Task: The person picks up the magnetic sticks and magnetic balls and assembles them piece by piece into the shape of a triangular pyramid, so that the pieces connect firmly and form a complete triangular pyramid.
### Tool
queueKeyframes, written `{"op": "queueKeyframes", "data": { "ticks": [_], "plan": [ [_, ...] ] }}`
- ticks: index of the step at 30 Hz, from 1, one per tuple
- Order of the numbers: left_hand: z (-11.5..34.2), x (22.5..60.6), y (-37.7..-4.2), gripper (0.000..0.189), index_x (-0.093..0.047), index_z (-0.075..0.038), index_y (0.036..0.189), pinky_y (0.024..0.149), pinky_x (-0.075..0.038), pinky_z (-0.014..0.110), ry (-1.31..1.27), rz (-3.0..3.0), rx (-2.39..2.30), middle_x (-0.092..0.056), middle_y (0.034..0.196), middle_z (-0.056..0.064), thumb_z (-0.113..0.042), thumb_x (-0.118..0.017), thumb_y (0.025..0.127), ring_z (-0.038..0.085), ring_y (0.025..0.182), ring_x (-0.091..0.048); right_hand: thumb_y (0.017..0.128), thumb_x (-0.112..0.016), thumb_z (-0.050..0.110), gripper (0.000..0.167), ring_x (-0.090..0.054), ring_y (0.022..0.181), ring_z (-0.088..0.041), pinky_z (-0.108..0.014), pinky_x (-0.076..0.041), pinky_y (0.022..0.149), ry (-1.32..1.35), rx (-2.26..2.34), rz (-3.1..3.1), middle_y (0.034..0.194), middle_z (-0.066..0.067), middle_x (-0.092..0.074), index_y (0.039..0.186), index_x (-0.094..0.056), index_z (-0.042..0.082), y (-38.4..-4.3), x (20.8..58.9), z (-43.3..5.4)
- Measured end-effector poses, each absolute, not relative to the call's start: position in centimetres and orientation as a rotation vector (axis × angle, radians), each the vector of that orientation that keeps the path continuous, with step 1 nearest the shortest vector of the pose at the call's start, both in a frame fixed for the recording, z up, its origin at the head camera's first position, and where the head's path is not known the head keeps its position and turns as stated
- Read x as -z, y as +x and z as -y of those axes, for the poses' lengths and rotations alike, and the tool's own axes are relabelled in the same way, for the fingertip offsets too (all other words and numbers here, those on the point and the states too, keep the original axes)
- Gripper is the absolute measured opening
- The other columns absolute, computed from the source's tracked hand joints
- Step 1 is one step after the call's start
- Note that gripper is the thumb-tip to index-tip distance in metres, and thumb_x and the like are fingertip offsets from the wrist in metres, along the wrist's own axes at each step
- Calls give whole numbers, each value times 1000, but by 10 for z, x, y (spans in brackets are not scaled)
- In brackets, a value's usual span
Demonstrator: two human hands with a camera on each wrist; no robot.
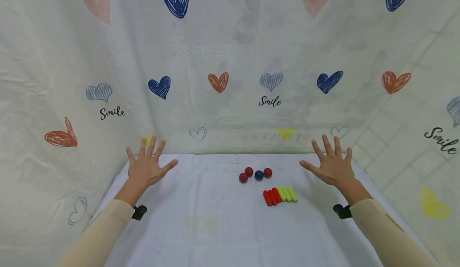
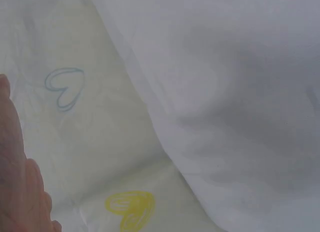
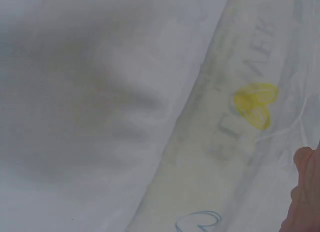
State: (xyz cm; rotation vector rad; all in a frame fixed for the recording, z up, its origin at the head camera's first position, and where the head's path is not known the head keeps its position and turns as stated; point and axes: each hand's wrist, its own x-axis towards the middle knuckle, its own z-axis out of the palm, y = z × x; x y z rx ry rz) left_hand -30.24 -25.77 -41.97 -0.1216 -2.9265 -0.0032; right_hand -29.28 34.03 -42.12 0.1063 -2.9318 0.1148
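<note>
My left hand (image 1: 145,168) is held up over the left side of the white table, its fingers spread and straight, holding nothing. On the other side my right hand (image 1: 335,166) is raised the same way, also with nothing in it. Between them, nearer the right hand, lie three red balls (image 1: 267,173) and one dark blue ball (image 1: 259,175). In front of the balls is a row of short sticks, red ones (image 1: 272,197) on the left and yellow-green ones (image 1: 287,194) on the right. Each wrist view shows only part of a hand at its edge.
A white cloth (image 1: 215,235) covers the table. Pale sheets (image 1: 230,47) printed with hearts and "Smile" hang behind it and along both sides. Small black devices (image 1: 139,212) are strapped at both wrists.
</note>
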Motion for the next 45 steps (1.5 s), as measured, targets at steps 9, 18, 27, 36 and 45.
{"op": "queueKeyframes", "data": {
  "ticks": [9,18,27,36,45],
  "plan": [
    [248,440,-293,101,-13,-24,165,112,17,77,-137,2965,-8,-3,173,13,-88,-30,89,43,159,3,89,-40,83,103,8,153,-55,-83,5,110,107,-117,2939,171,-23,2,164,-17,16,-286,437,-342],
    [226,483,-279,100,-20,-26,164,114,7,78,-165,3019,92,-12,173,12,-89,-32,88,43,159,-7,90,-38,83,103,7,152,-57,-84,6,108,81,-209,3007,171,-22,5,164,-16,14,-276,466,-343],
    [191,510,-267,98,-21,-29,164,115,3,79,-182,3109,217,-18,172,9,-88,-37,88,41,159,-12,91,-37,82,103,8,149,-61,-85,5,106,13,-390,3077,169,-28,4,163,-15,11,-264,481,-325],
    [133,517,-260,93,-20,-28,164,116,-6,77,-260,3045,590,-23,171,10,-84,-36,91,39,158,-17,97,-36,74,94,-4,146,-62,-85,-9,104,-41,-677,3031,166,-31,-5,164,-12,12,-262,490,-308],
    [83,510,-263,65,-41,-18,156,109,-43,60,-290,2730,1054,-55,149,15,-49,-57,101,36,136,-53,102,-39,65,83,-30,139,-55,-75,-35,104,-67,-1091,3026,156,-32,-28,163,-22,10,-267,487,-296]
  ]
}}
